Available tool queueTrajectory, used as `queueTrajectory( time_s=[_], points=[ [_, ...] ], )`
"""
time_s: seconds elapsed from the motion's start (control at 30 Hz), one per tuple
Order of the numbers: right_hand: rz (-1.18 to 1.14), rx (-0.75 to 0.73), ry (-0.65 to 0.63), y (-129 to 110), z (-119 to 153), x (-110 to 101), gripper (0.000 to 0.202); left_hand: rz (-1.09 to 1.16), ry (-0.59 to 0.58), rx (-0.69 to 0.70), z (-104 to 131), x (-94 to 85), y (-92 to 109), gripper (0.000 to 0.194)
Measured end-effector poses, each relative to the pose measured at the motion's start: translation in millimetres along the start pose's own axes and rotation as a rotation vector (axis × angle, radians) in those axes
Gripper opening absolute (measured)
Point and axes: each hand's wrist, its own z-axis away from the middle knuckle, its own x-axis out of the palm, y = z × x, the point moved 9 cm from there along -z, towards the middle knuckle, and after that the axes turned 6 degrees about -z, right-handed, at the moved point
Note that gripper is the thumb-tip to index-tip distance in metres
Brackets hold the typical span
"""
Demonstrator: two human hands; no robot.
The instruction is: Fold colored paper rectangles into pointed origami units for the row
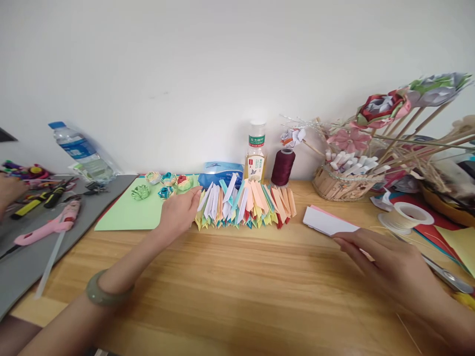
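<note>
Head view: paper strips (326, 221), lengthwise leftward.

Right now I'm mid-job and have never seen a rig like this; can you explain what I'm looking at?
No machine here: these are a person's bare hands, seen by one camera worn on the head, looking forward and down. The left hand is at the left end of a row of folded paper pieces; whether it grips one is hard to tell. The right hand holds the right end of a stack of white and pink paper strips. On the wooden table, paper flowers lie on a green sheet, and a maroon thread spool stands beside a drink bottle. At the far left edge, another person's hand shows.
</note>
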Motion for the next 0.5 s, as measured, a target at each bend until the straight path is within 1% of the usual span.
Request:
queueTrajectory(
  time_s=[0.07, 0.13, 0.17, 0.23, 0.3, 0.37, 0.43, 0.5],
  points=[
    [0.101, 0.071, 0.054, 12, 1, -8, 0.025, 0.026, 0.023, -0.021, -3, -1.5, -7, 0.041],
    [0.222, 0.161, 0.058, 26, 4, -11, 0.035, 0.05, 0.057, -0.038, -4, -3.9, -11, 0.04],
    [0.277, 0.193, 0.029, 33, 5, -8, 0.039, 0.062, 0.077, -0.039, -4, -5.7, -11, 0.039],
    [0.368, 0.209, -0.058, 41, 8, 1, 0.045, 0.085, 0.119, -0.022, -3, -10.5, -6, 0.037],
    [0.44, 0.186, -0.13, 44, 11, 11, 0.046, 0.102, 0.159, 0.013, -2, -16.6, 4, 0.036],
    [0.484, 0.163, -0.184, 42, 12, 19, 0.042, 0.111, 0.18, 0.068, -3, -21.1, 20, 0.033],
    [0.504, 0.144, -0.231, 39, 12, 25, 0.035, 0.114, 0.17, 0.134, -5, -21.2, 39, 0.029],
    [0.523, 0.126, -0.266, 35, 13, 28, 0.028, 0.117, 0.133, 0.195, -8, -16.9, 57, 0.028]
  ],
)
